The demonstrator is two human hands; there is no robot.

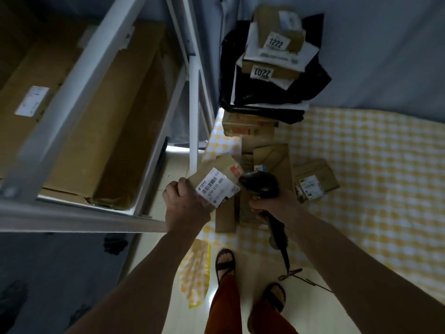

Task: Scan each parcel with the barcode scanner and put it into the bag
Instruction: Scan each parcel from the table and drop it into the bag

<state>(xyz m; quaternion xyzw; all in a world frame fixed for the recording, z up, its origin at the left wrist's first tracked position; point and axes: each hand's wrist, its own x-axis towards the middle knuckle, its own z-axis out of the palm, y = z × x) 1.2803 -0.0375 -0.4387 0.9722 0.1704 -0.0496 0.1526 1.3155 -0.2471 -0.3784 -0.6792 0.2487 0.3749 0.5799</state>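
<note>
My left hand [185, 204] grips a small cardboard parcel [216, 182] with a white barcode label facing up. My right hand [269, 203] holds a black barcode scanner [261, 183] by its handle. The scanner's head sits right next to the parcel's label. Its cable hangs down toward the floor. Below both hands, several more cardboard parcels [272, 162] lie on a table with a yellow checked cloth [373, 165]. No bag is clearly visible apart from a yellow checked one [196, 268] on the floor by my feet.
A tall stack of boxes and black and white mailers [272, 68] rises at the table's far left corner. A white metal shelf [190, 104] with large flat cartons [101, 112] stands on the left. Another labelled parcel [314, 179] lies to the right.
</note>
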